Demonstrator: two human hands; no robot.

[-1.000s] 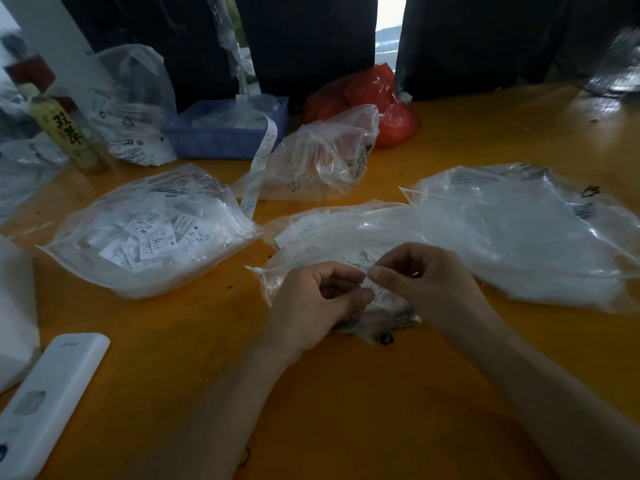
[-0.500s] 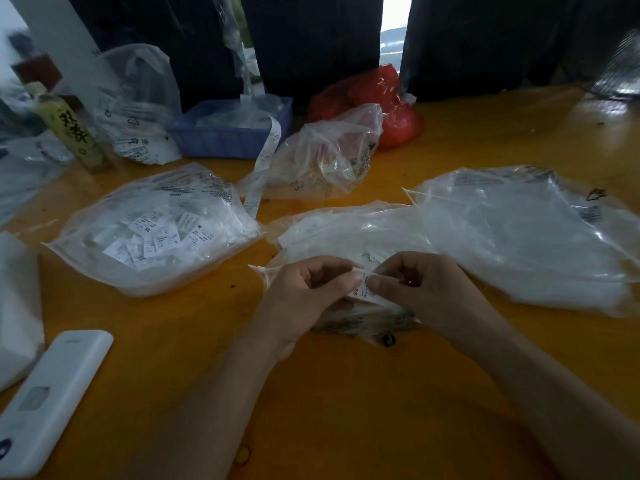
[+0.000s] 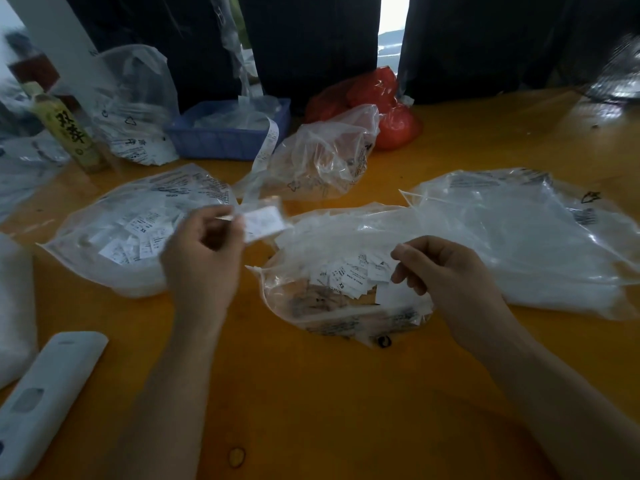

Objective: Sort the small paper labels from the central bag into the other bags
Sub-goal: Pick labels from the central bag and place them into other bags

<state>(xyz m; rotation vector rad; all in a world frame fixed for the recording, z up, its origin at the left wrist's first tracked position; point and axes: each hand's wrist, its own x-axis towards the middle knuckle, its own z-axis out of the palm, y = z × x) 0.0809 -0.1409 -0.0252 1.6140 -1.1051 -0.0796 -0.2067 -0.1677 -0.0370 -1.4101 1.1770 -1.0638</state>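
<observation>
Paper labels (image 3: 264, 220) in both hands (image 3: 202, 258)

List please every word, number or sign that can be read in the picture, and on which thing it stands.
"XS": a label in the left bag.
"XS", upside down: a label in the central bag.
Two large Chinese characters: the bottle.
Recycling triangle: the rear left bag.
Blurred, unreadable: the label in the left hand, the print on the bags, the paper strip.

You can read "XS" on a small white paper label (image 3: 142, 230) in the clear left-hand plastic bag (image 3: 104, 271). "XS" and "MADE IN CHINA" show upside down on labels (image 3: 349, 277) in the central clear bag (image 3: 311, 306). The yellow-green bottle (image 3: 67, 129) carries black Chinese characters.
</observation>
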